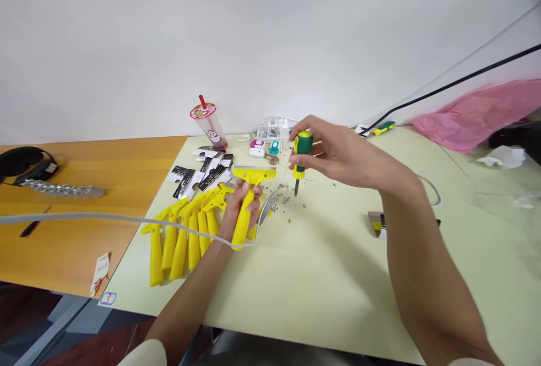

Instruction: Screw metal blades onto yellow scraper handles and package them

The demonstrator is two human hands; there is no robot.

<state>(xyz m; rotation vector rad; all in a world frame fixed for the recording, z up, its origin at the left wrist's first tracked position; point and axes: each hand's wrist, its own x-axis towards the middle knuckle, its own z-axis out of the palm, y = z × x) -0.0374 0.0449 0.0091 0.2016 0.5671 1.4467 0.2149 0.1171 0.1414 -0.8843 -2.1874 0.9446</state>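
My left hand (238, 208) is closed round a yellow scraper (243, 221), its wide head with a metal blade edge pointing away from me. My right hand (327, 149) grips a green and yellow screwdriver (303, 143) upright, with the tip pointing down just above the table. Small loose screws (284, 199) lie scattered between the two hands, near the screwdriver's tip. Left of my left hand several yellow scraper handles (180, 242) lie side by side. Behind these is a pile of black and white cards or packets (202, 173).
A drink cup with a red straw (213, 129) stands by the wall. Small plastic items (257, 148) and a power strip (274, 128) are at the back. Another screwdriver (384, 128) and a pink plastic bag (482, 112) lie at right. A pale cable (127, 217) crosses the foreground.
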